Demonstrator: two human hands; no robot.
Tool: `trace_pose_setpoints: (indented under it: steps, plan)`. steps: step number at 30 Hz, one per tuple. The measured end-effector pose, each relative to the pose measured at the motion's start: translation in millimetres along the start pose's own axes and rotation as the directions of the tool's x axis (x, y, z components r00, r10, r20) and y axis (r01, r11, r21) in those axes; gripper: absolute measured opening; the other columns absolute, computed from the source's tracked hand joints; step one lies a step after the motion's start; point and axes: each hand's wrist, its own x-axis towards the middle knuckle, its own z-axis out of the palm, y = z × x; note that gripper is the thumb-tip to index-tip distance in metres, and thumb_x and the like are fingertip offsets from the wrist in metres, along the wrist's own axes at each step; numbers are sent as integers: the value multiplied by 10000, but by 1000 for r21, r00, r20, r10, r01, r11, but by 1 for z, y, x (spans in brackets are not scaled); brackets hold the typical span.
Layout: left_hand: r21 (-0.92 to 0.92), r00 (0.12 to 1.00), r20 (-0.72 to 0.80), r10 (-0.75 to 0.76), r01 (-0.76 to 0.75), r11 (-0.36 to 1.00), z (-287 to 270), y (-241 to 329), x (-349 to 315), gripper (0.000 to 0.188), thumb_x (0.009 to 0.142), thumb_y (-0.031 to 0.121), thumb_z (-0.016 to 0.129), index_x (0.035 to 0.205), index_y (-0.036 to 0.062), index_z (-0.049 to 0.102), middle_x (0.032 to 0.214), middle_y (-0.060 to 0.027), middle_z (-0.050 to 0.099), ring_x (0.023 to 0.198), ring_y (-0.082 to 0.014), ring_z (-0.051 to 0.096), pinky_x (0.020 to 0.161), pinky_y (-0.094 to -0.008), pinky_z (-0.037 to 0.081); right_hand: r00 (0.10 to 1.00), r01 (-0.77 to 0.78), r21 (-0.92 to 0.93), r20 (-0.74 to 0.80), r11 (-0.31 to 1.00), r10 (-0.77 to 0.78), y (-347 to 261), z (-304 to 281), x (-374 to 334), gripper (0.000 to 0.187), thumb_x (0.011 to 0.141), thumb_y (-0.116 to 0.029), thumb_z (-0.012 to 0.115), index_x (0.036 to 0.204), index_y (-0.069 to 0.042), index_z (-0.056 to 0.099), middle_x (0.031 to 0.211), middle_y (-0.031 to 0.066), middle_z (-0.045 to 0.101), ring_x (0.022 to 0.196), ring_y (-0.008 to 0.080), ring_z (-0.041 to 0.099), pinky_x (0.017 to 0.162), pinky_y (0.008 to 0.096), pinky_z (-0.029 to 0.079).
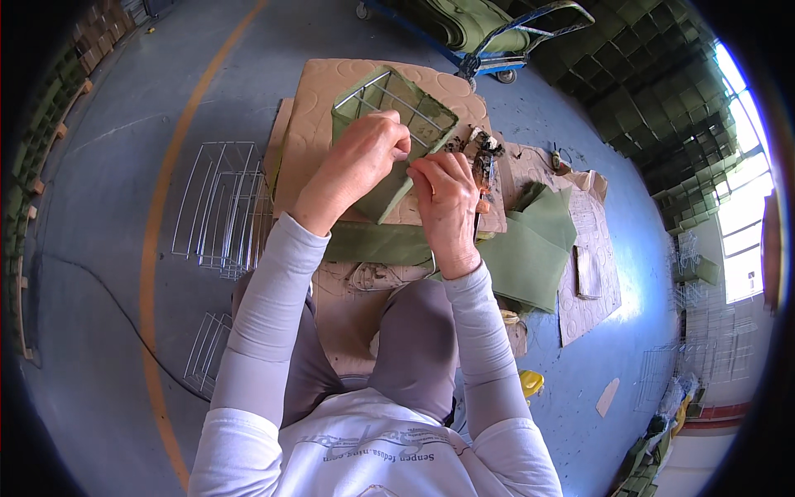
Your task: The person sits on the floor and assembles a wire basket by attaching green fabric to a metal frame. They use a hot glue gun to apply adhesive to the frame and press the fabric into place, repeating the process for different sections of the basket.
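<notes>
A wire frame [396,101] covered in green fabric [383,201] lies tilted on a cardboard-topped work surface in front of me. Over its near rim, my left hand [364,157] is closed in a pinch; what its fingertips hold is hidden. Close by on the right, my right hand [447,195] pinches the edge of the green fabric at the frame's near side. The fingertips of both hands are a short gap apart.
Bare wire frames [219,207] stand on the floor at left. Dark-smeared tools [484,161] lie right of the work, beside loose green fabric sheets [534,248]. A blue trolley [489,60] carries rolled green fabric at the back. Stacked green covered boxes [638,83] line the right.
</notes>
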Motion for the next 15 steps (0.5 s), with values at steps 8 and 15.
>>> trace_pose_setpoints:
  steps: [8,15]
  plan:
    - [127,953,-128,273,-258,958,17,-16,6,140,793,-52,608,827,45,513,825,-111,572,861,-335,591,774,-418,477,978,195,-24,82,980,-193,6,-3,6,206,740,-28,669,945,-16,647,890,92,560,884,281,552,776,385,476]
    - [130,974,74,213,-221,966,2,-11,18,55,824,33,617,863,41,580,856,-100,608,848,-327,599,773,-402,482,969,215,-80,138,973,-203,1,-2,9,179,703,49,671,870,-9,646,904,101,577,884,297,555,791,392,495]
